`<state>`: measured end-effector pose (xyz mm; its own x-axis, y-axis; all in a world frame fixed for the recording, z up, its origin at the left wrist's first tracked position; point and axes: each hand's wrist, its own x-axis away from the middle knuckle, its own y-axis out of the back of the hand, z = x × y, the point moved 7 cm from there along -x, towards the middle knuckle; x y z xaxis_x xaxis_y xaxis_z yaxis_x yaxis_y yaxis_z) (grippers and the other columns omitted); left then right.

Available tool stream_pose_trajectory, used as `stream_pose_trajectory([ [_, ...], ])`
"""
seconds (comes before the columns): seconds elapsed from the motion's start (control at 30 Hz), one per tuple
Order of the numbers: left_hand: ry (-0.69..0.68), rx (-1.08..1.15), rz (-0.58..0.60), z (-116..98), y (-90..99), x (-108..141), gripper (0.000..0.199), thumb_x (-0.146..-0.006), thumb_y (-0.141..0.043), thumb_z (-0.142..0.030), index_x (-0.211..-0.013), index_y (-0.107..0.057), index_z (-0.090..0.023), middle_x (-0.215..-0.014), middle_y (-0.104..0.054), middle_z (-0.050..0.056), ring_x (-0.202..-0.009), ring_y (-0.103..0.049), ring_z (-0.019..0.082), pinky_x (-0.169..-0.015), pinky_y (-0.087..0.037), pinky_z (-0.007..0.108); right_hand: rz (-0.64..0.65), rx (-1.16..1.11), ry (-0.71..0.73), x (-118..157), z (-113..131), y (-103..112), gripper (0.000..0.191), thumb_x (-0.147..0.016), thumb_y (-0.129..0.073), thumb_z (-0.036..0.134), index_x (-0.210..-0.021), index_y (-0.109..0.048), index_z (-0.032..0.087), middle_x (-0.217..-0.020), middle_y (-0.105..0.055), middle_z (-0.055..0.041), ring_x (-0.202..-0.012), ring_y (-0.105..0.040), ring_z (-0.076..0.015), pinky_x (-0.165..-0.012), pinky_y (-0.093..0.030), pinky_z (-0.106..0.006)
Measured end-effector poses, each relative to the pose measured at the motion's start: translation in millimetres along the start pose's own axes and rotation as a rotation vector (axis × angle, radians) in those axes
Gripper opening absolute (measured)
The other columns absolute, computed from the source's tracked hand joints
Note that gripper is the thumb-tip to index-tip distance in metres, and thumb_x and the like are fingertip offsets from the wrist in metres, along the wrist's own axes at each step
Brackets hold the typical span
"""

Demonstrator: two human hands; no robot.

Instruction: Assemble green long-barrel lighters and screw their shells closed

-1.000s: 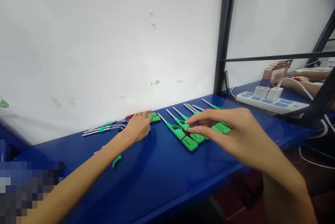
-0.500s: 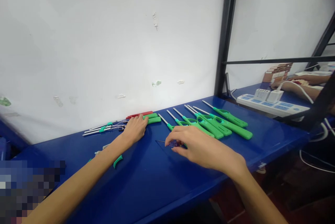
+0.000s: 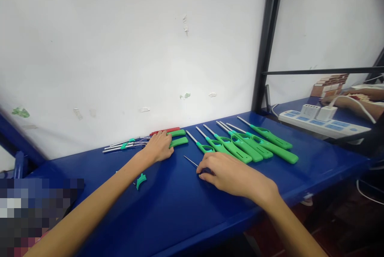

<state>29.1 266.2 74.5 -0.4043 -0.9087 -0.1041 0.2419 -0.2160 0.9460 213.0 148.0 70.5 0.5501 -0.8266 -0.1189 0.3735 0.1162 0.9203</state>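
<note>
My left hand [image 3: 160, 146] reaches to the back of the blue table [image 3: 168, 209], fingers closed over the lower of two green lighter handles [image 3: 179, 142]; its fingertips are partly hidden. Metal lighter tubes [image 3: 115, 149] with teal collars extend left of that hand. Red lighter parts [image 3: 165, 131] lie behind it along the wall. My right hand [image 3: 223, 171] pinches a small screwdriver, its thin shaft [image 3: 191, 161] pointing up and left over the table; the fingers cover its handle. Beneath my left forearm lies a loose teal trigger piece [image 3: 141, 181].
Several green long-necked lighters [image 3: 240, 155] lie in a row on the right. Beyond the black metal post [image 3: 265, 41], a white power strip [image 3: 322, 123] carries plugged-in chargers. Another person's arms [image 3: 357, 105] rest behind it, by a stack of small blocks [image 3: 330, 85].
The view has swung slightly left. The lower green handle has shifted a little toward me under my left hand. The screwdriver shaft now tilts more upward, and its handle is hidden by my right fingers.
</note>
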Motion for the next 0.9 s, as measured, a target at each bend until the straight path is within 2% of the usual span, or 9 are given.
stream_pose_trajectory([
  [0.17, -0.014, 0.049, 0.043, -4.5, 1.1, 7.8, 0.036, -0.104, -0.069, -0.038, -0.134, -0.065, -0.018, -0.134, -0.067, 0.011, -0.112, -0.07, 0.026, -0.095, -0.062, 0.048, -0.011, 0.046, -0.058, 1.9, -2.2, 3.0, 0.025, -0.103, -0.064, 0.026, -0.121, -0.081, 0.024, -0.117, -0.078, -0.0096, -0.111, -0.072, -0.031, -0.092, -0.051, -0.04],
  [0.3, -0.007, 0.072, -0.005, -7.5, 16.7, 19.3, 0.036, -0.104, -0.069, -0.038, -0.134, -0.065, -0.018, -0.136, -0.067, 0.011, -0.115, -0.069, 0.027, -0.097, -0.061, 0.049, -0.015, 0.087, -0.098, 0.2, -7.3, 1.3, 0.026, -0.102, -0.067, 0.03, -0.123, -0.08, 0.023, -0.115, -0.079, -0.0102, -0.112, -0.072, -0.0339, -0.089, -0.052, -0.041],
  [0.4, -0.01, 0.105, -0.049, -13.1, 32.9, 38.1, 0.035, -0.104, -0.068, -0.038, -0.133, -0.065, -0.018, -0.135, -0.067, 0.011, -0.118, -0.068, 0.028, -0.101, -0.059, 0.051, -0.037, 0.118, -0.124, -2.7, -11.3, 1.4, 0.022, -0.102, -0.067, 0.024, -0.12, -0.08, 0.021, -0.115, -0.08, -0.0109, -0.111, -0.072, -0.0347, -0.09, -0.051, -0.043],
  [0.5, -0.046, 0.169, -0.056, -27.9, 42.7, 69.2, 0.031, -0.103, -0.064, -0.03, -0.131, -0.065, -0.015, -0.125, -0.071, 0.012, -0.117, -0.068, 0.029, -0.104, -0.056, 0.049, -0.066, 0.132, -0.14, -5.0, -15.1, 3.2, 0.025, -0.101, -0.066, 0.019, -0.123, -0.077, 0.017, -0.113, -0.079, -0.0133, -0.11, -0.072, -0.0366, -0.09, -0.051, -0.046],
  [0.6, -0.062, 0.231, -0.044, -47.5, 41.5, 106.7, 0.024, -0.099, -0.062, -0.026, -0.122, -0.069, -0.02, -0.114, -0.073, 0.009, -0.107, -0.071, 0.029, -0.097, -0.057, 0.048, -0.086, 0.11, -0.136, -3.1, -17.8, 6.0, 0.049, -0.099, -0.072, 0.021, -0.147, -0.062, 0.019, -0.119, -0.077, -0.0126, -0.114, -0.07, -0.0365, -0.093, -0.051, -0.047],
  [0.67, -0.056, 0.265, -0.039, -60.1, 35.8, 129.3, 0.026, -0.095, -0.064, -0.024, -0.121, -0.069, -0.022, -0.112, -0.073, 0.008, -0.103, -0.071, 0.029, -0.094, -0.058, 0.048, -0.075, 0.084, -0.112, 1.7, -16.4, 6.7, 0.069, -0.095, -0.078, 0.024, -0.158, -0.051, 0.028, -0.126, -0.075, -0.0084, -0.117, -0.069, -0.0332, -0.096, -0.051, -0.045],
  [0.73, -0.04, 0.292, -0.054, -70.1, 29.6, 146.1, 0.03, -0.094, -0.063, -0.019, -0.123, -0.069, -0.022, -0.112, -0.074, 0.008, -0.105, -0.071, 0.031, -0.095, -0.057, 0.05, -0.027, 0.046, -0.075, 8.4, -11.5, 5.0, 0.082, -0.09, -0.085, 0.025, -0.161, -0.045, 0.039, -0.134, -0.071, -0.0041, -0.118, -0.068, -0.0293, -0.096, -0.051, -0.04],
  [0.8, -0.038, 0.336, -0.091, -77.4, 25.2, 156.3, 0.027, -0.091, -0.063, -0.015, -0.116, -0.07, -0.021, -0.105, -0.074, 0.007, -0.1, -0.07, 0.031, -0.091, -0.057, 0.052, 0.051, -0.018, -0.035, 15.4, -4.0, 0.8, 0.086, -0.086, -0.089, 0.026, -0.158, -0.047, 0.046, -0.139, -0.068, -0.0017, -0.118, -0.068, -0.027, -0.094, -0.052, -0.036],
  [0.9, -0.025, 0.369, -0.135, -80.3, 20.3, 162.9, 0.023, -0.09, -0.064, -0.013, -0.11, -0.07, -0.021, -0.1, -0.073, 0.006, -0.097, -0.069, 0.032, -0.089, -0.056, 0.053, 0.142, -0.114, 0.038, 22.1, 10.6, -4.9, 0.078, -0.082, -0.092, 0.025, -0.148, -0.058, 0.046, -0.137, -0.067, 0.0019, -0.117, -0.067, -0.025, -0.093, -0.051, -0.033],
])
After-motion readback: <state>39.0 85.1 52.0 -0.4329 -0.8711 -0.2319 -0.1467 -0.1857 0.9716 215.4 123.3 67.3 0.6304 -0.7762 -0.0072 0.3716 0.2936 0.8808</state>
